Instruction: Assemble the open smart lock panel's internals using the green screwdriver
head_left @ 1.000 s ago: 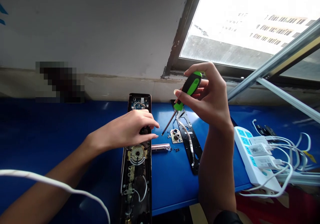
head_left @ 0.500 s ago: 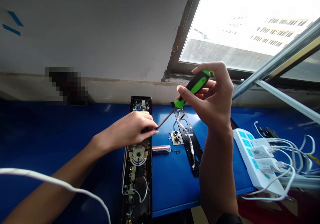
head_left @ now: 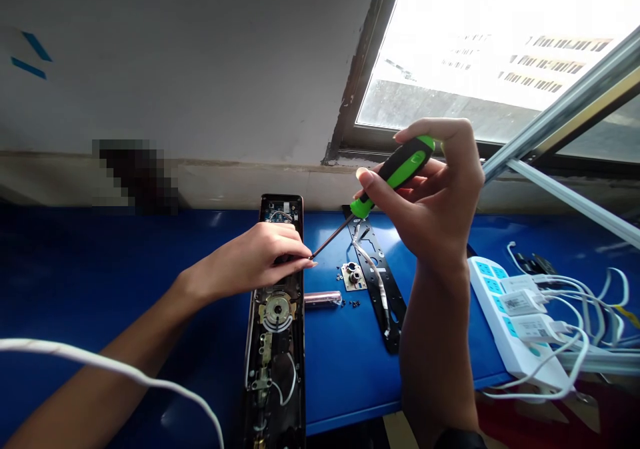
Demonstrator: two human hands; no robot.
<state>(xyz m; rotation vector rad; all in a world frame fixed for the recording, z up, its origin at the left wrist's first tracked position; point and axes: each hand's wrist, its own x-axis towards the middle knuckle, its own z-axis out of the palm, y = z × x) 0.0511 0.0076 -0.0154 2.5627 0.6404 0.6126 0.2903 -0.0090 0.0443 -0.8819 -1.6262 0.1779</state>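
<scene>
My right hand (head_left: 440,195) grips a green and black screwdriver (head_left: 400,172), its shaft slanting down to the left. At the tip, the thumb and fingers of my left hand (head_left: 280,252) are pinched together around something too small to name. That hand rests over a long, open black housing (head_left: 301,342), which looks like an electronic door lock, and hides part of it. Inside the housing are a blue circuit board (head_left: 280,212), a round metal part (head_left: 278,309) and a white wire (head_left: 289,389).
Right of the housing lie a copper-coloured cylinder (head_left: 323,299), a small square board (head_left: 354,276), loose screws (head_left: 355,303) and a black plate (head_left: 377,255) with a wrapped cable (head_left: 379,279). A white power strip (head_left: 493,309) with plugged-in chargers stands farther right. A white cable (head_left: 125,369) crosses my left forearm.
My right hand and the screwdriver have moved slightly right, and the handle has tilted a little lower. My left hand has shifted slightly left, with the screwdriver tip still at its fingertips.
</scene>
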